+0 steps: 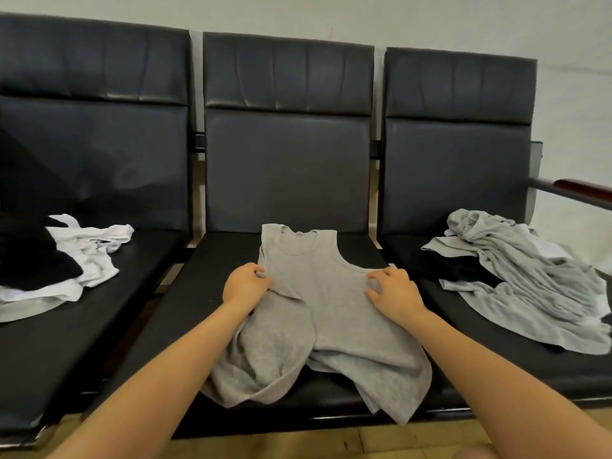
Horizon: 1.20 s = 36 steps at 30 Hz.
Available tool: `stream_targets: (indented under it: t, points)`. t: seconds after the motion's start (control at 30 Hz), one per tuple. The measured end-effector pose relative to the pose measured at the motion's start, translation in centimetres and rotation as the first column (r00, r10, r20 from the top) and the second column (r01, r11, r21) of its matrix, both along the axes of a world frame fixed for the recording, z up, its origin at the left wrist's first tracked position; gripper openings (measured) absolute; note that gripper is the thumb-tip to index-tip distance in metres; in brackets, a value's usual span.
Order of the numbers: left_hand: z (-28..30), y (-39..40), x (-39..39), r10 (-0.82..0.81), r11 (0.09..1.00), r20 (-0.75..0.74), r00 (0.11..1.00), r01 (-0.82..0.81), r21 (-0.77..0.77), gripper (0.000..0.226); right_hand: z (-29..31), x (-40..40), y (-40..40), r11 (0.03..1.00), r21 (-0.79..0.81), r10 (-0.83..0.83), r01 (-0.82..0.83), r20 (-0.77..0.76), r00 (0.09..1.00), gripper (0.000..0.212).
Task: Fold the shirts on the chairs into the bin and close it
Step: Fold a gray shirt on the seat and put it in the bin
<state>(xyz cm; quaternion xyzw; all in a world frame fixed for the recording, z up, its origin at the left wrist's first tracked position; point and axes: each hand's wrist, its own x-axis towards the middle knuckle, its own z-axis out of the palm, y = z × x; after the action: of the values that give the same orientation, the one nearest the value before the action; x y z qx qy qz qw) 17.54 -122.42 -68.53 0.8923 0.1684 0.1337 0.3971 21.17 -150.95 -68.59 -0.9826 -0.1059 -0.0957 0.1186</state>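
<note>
A grey sleeveless shirt (328, 313) lies spread on the middle chair seat (205, 293), neck toward the backrest, its lower part rumpled and hanging over the front edge. My left hand (243, 284) pinches the shirt's left side near the armhole with curled fingers. My right hand (394, 294) rests on the shirt's right armhole edge with its fingers bent onto the cloth. No bin is in view.
On the left seat lies a pile of white and black shirts (66, 260). The right seat holds a heap of grey shirts with a black one (516, 276). A wooden armrest (583, 188) sticks out at the far right. Tan floor (331, 442) shows below.
</note>
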Motion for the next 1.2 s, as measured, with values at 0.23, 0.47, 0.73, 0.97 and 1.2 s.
stream_targets:
  t: [0.23, 0.47, 0.73, 0.97, 1.2]
  points:
    - [2.4, 3.4, 2.2, 0.137, 0.945, 0.183, 0.974, -0.074, -0.318, 0.028, -0.6, 0.8, 1.2, 0.999, -0.037, -0.027, 0.028, 0.024, 0.999, 0.032]
    - [1.5, 11.5, 0.5, 0.347, 0.912, 0.103, 0.932, -0.310, -0.270, 0.034, -0.4, 1.2, 1.6, 0.998, -0.065, -0.021, 0.023, 0.027, 0.999, 0.036]
    - [2.3, 9.1, -1.4, 0.218, 0.972, -0.084, 0.972, -0.224, -0.065, 0.065, 1.0, -0.6, 0.7, 0.945, 0.318, -0.052, 0.073, -0.074, 0.996, 0.058]
    - [1.7, 6.1, -8.2, 0.091, 0.996, -0.243, 0.966, -0.083, 0.045, 0.055, 2.4, -5.0, 0.1, 0.974, 0.224, 0.042, 0.025, -0.292, 0.956, 0.062]
    - [2.4, 1.8, -14.4, -0.044, 0.989, -0.190, 0.981, 0.016, -0.145, 0.038, 2.6, -9.6, 0.1, 0.753, 0.658, 0.195, 0.007, -0.233, 0.953, 0.050]
